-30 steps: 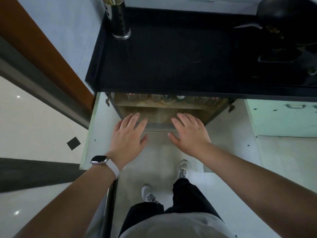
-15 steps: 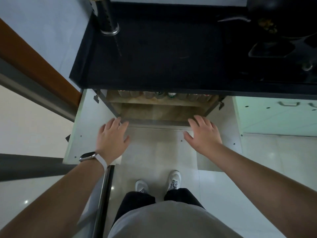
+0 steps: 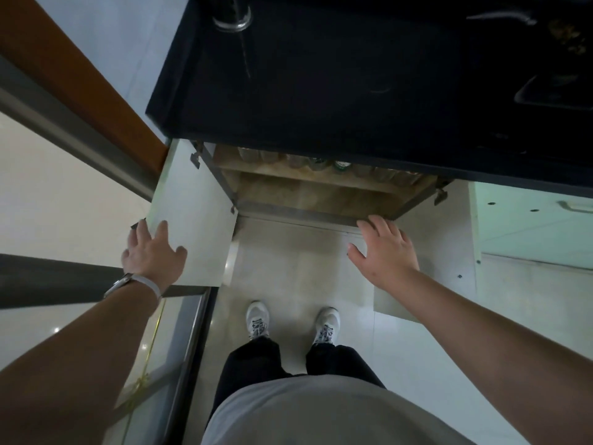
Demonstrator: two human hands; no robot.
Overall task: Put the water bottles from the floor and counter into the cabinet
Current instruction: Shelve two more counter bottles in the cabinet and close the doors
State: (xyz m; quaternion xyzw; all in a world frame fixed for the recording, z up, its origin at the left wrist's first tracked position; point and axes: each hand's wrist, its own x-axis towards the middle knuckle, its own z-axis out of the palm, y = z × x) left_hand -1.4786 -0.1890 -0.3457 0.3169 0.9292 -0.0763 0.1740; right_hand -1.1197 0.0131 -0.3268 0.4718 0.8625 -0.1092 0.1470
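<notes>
A watch (image 3: 119, 283) on a pale strap is worn on the left wrist, bare forearms are seen, and a grey shirt (image 3: 321, 412), black trousers (image 3: 253, 361) and white trainers (image 3: 257, 319) are worn.

Dim, soft indoor light. The counter (image 3: 353, 75) at 12 o'clock is nearly black. Small glare spots on the floor (image 3: 57, 330) at 8 o'clock. Edges bend outward; slight blur.

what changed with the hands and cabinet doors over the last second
The hands moved apart: the left hand swung out to the left door, fingers on its outer edge; the right hand went to the right door. Both doors remain open, and the bottles sit unmoved on the cabinet shelf.
</notes>
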